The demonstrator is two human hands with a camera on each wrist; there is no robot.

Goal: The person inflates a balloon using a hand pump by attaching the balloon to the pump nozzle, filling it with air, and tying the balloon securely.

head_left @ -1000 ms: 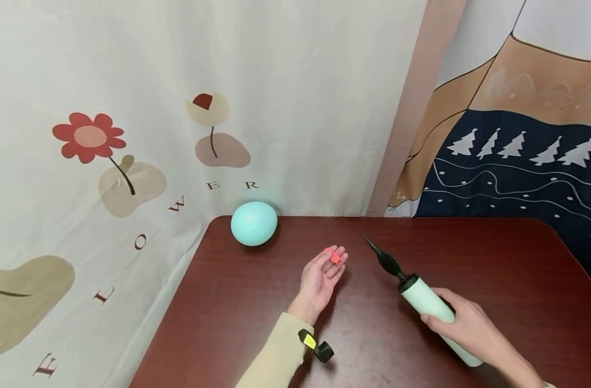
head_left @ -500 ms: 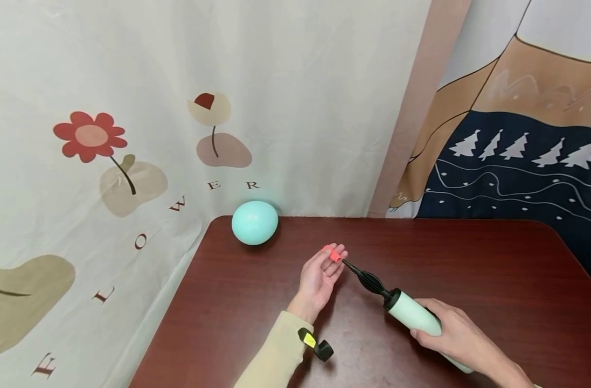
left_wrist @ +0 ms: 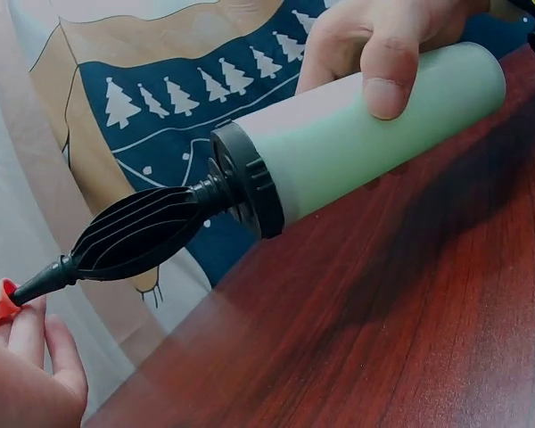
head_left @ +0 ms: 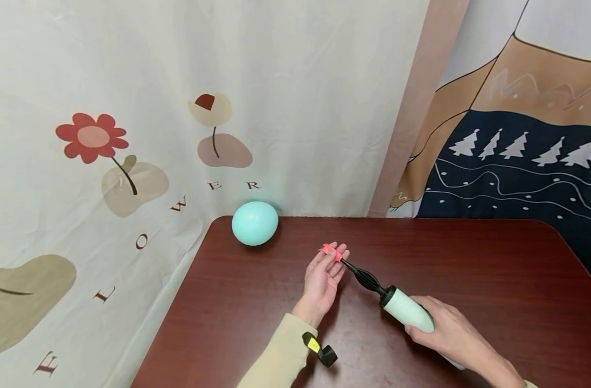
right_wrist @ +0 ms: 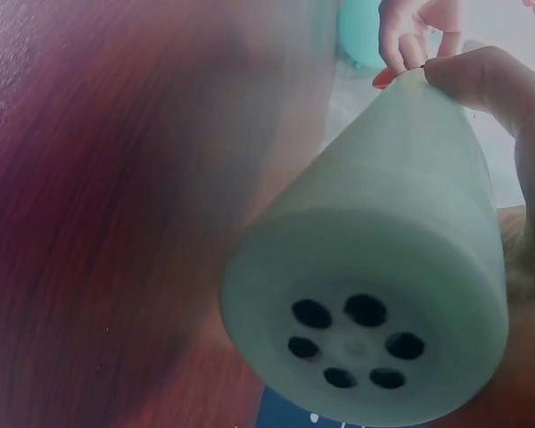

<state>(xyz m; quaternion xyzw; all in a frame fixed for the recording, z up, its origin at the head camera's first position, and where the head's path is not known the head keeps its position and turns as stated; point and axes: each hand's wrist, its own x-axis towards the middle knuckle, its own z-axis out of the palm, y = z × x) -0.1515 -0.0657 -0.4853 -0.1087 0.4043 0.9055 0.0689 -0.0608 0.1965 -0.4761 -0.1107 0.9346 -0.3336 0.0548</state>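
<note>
My left hand [head_left: 322, 283] pinches a limp coral-red balloon [head_left: 332, 252] between thumb and fingers, palm turned up. In my right hand [head_left: 450, 328] is a balloon pump with a pale green barrel [head_left: 408, 310], gripped around its middle. The pump's black ribbed nozzle [left_wrist: 138, 234] points left, and its thin tip sits inside the balloon's mouth [left_wrist: 6, 299] in the left wrist view. How deep the tip goes is hidden. Seen from the right wrist, the barrel's end [right_wrist: 357, 348] has several dark round holes, and the nozzle is out of sight behind it.
An inflated turquoise balloon [head_left: 255, 223] rests at the back left corner of the brown wooden table [head_left: 470, 253]. Printed curtains [head_left: 314, 108] hang right behind the table's back edge. A black camera mount [head_left: 319, 349] is strapped to my left wrist.
The right hand has brought the pump leftward, and its nozzle tip has gone from apart to inside the red balloon's mouth. My left hand has shifted only slightly. The turquoise balloon stays put.
</note>
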